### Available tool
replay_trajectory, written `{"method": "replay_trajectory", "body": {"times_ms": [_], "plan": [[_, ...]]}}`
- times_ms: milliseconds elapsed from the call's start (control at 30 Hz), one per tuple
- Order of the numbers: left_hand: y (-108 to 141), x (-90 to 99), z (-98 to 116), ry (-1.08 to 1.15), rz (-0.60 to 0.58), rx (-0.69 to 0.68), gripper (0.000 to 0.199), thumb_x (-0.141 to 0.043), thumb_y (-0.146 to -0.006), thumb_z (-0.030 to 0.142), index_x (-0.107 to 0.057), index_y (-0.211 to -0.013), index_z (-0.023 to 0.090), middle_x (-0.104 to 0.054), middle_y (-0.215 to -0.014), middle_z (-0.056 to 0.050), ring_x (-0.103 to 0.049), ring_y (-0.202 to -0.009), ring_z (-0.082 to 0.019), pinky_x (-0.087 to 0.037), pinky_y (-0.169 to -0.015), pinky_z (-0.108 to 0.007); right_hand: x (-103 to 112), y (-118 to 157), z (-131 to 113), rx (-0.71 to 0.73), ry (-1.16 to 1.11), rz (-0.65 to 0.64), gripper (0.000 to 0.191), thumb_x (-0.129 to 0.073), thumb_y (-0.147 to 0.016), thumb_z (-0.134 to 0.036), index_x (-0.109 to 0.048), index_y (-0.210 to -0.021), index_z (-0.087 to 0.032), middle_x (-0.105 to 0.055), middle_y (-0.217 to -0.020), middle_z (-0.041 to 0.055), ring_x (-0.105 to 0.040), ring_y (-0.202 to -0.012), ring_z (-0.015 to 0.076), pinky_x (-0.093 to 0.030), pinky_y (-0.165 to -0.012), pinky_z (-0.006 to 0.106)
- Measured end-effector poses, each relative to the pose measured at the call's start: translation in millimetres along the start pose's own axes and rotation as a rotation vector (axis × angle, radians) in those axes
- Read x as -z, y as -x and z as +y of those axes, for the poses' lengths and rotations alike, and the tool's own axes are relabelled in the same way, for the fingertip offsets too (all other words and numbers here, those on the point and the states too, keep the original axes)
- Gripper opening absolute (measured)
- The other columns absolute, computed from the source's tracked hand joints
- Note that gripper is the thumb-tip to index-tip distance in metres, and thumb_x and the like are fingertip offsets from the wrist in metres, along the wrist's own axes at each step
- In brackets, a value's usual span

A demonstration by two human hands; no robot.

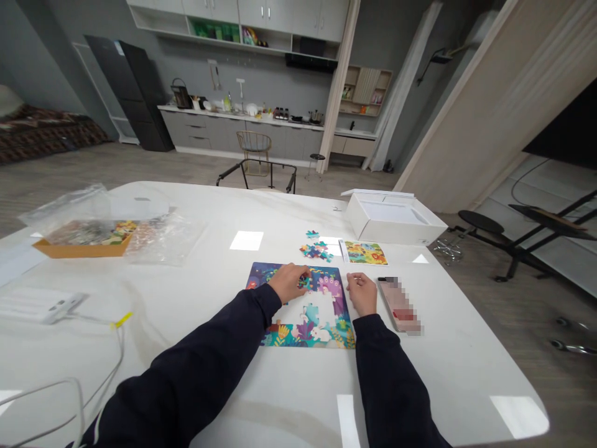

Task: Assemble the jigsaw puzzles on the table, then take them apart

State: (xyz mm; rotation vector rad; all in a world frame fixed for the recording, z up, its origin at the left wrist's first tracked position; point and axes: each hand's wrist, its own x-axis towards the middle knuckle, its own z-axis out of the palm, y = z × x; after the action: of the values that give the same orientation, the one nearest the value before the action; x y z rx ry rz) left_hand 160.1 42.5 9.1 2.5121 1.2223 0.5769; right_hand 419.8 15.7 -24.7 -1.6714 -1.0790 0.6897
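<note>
A colourful jigsaw puzzle [319, 334] lies partly assembled in its frame on the white table, with a white gap through its middle. Over its upper part, my left hand [289, 283] is closed, thumb and fingers pinching a small puzzle piece [303, 282]. My right hand [363, 294] rests just beyond the puzzle's right edge, fingers curled in; whatever they hold, if anything, is hidden. Loose puzzle pieces [317, 251] lie in a small pile behind the puzzle. To their right is a picture card [366, 253] with a lion on it.
A phone [398, 305] lies right of my right hand. An open white box [394, 218] stands at the back right. At left are an orange tray [84, 250] of pieces, clear plastic bags [163, 239] and a power strip [44, 305] with white cables. A chair [259, 171] stands behind the table.
</note>
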Motion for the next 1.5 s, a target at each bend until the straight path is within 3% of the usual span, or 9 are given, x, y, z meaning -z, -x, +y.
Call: {"method": "replay_trajectory", "body": {"times_ms": [700, 900, 1267, 1500], "plan": [[1.9, 4.3, 2.8, -0.082, -0.026, -0.029, 0.027, -0.078, -0.079, 0.023, -0.072, -0.106, 0.023, -0.075, -0.104, -0.007, -0.064, -0.100, -0.028, -0.049, -0.089, -0.038, -0.3, -1.7, 2.4, 0.018, 0.029, 0.009, 0.040, -0.064, -0.080, -0.060, -0.066, -0.079, -0.019, -0.068, -0.058, 0.0031, -0.052, -0.041, 0.0142, -0.037, -0.040, 0.024], [0.9, 3.2, 3.4, -0.077, -0.051, -0.054, 0.018, -0.074, -0.082, 0.023, -0.077, -0.100, 0.026, -0.073, -0.104, -0.006, -0.063, -0.099, -0.027, -0.049, -0.091, -0.040, -0.5, -3.1, 5.3, 0.026, 0.033, 0.009, 0.039, -0.063, -0.081, -0.058, -0.066, -0.080, -0.019, -0.068, -0.058, 0.0027, -0.052, -0.041, 0.0135, -0.037, -0.042, 0.023], [10.9, 3.7, 2.8, 0.049, 0.046, -0.029, 0.051, -0.077, -0.073, 0.017, -0.059, -0.121, 0.022, -0.071, -0.101, -0.005, -0.065, -0.097, -0.026, -0.052, -0.091, -0.039, -1.2, -2.9, 5.8, 0.030, 0.032, 0.008, 0.039, -0.063, -0.081, -0.058, -0.066, -0.079, -0.019, -0.069, -0.059, 0.0039, -0.054, -0.043, 0.0143, -0.037, -0.042, 0.023], [22.9, 3.9, -1.3, 0.194, 0.048, -0.005, 0.043, -0.071, -0.070, 0.005, -0.067, -0.110, 0.021, -0.063, -0.100, -0.004, -0.064, -0.080, -0.017, -0.054, -0.079, -0.031, -1.3, -2.7, 5.1, 0.025, 0.023, 0.005, 0.041, -0.063, -0.080, -0.059, -0.066, -0.080, -0.018, -0.069, -0.060, 0.0050, -0.054, -0.043, 0.0144, -0.037, -0.042, 0.023]]}}
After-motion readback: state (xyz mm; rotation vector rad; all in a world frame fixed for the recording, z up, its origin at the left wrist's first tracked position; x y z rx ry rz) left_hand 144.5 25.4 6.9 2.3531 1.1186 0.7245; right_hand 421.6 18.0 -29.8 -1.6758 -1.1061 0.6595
